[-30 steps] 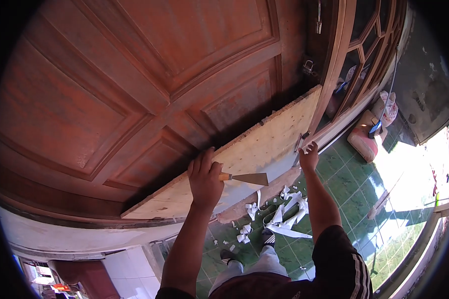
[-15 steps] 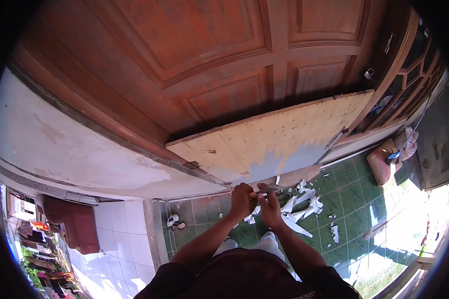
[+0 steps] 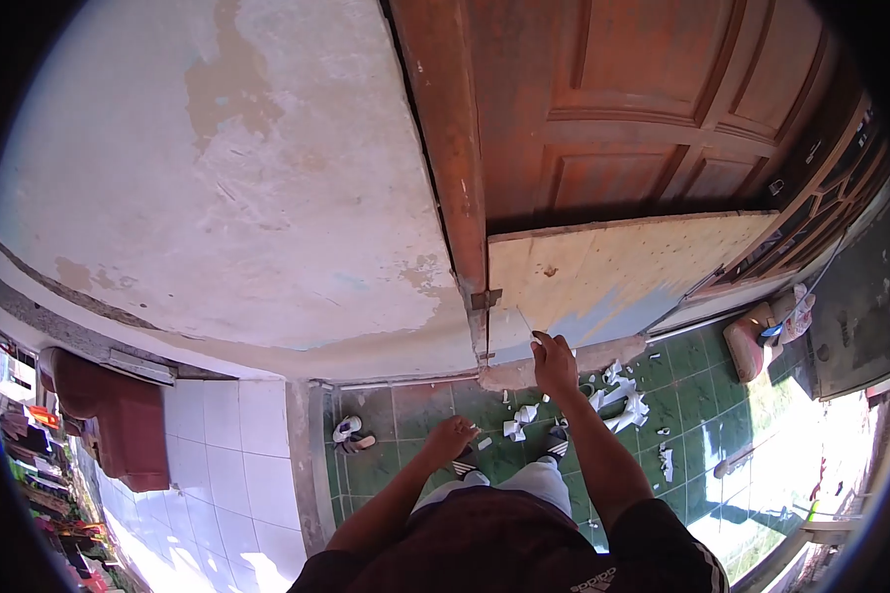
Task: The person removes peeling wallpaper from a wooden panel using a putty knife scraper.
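Observation:
My right hand (image 3: 556, 366) is closed around a slim tool (image 3: 526, 323), apparently a scraper, its thin end pointing up and left. Behind that end is the lower left part of a pale wooden board (image 3: 623, 267), which stands across the bottom of a brown panelled door (image 3: 613, 178). Grey-blue coating covers the board's lower edge in a ragged patch. Lower and to the left, my left hand (image 3: 449, 438) has its fingers curled above the floor; a small pale bit shows at the fingertips, too small to name.
White peeled scraps (image 3: 623, 403) litter the green tiled floor (image 3: 697, 381) around my feet. A pair of shoes (image 3: 349, 435) lies by the wall (image 3: 267, 217), whose paint is flaking. Farther right are a reddish cushion-like object (image 3: 749, 341) and a dark panel (image 3: 850, 316).
My hands have parted: the right has risen to the board with the tool, the left has dropped down and left. The view has turned left, showing more wall.

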The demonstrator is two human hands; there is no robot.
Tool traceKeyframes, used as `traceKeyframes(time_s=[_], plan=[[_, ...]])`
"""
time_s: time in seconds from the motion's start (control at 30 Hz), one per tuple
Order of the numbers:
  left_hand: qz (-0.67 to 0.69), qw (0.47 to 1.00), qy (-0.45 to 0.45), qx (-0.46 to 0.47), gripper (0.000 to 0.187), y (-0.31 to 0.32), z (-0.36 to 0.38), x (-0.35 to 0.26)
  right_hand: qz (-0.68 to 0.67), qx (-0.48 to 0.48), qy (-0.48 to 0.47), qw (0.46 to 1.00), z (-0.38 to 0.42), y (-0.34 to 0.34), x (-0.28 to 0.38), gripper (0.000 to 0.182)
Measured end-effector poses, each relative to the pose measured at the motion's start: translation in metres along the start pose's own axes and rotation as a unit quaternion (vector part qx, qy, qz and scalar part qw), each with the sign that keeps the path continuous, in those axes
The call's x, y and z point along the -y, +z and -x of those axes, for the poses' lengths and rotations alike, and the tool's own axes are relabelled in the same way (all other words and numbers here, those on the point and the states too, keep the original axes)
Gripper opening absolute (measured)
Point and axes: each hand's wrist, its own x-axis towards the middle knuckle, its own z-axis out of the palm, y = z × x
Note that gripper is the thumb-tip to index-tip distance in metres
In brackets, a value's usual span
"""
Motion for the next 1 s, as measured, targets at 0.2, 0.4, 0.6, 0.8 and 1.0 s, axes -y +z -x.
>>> traceKeyframes(time_s=[0.2,0.4,0.6,0.8,1.0], plan=[[0.087,0.981,0.063,-0.160,0.042,-0.007,-0.126,-0.095,-0.014,-0.037,0.065,0.997,0.060,0.015,0.000,0.031],[0.131,0.958,-0.007,-0.254,0.055,0.042,-0.254,-0.103,0.000,0.070,0.168,0.983,0.195,0.018,-0.024,0.031],[0.087,0.952,0.002,-0.294,0.038,0.058,-0.240,-0.094,0.023,0.098,0.255,0.962,0.284,-0.002,-0.063,0.036],[0.128,0.947,0.071,-0.286,0.051,0.072,-0.210,-0.060,0.032,0.129,0.253,0.958,0.268,-0.015,-0.086,0.037],[0.081,0.980,-0.018,-0.182,0.040,0.121,-0.141,-0.008,0.025,0.126,0.180,0.975,0.221,-0.016,-0.101,0.032]])
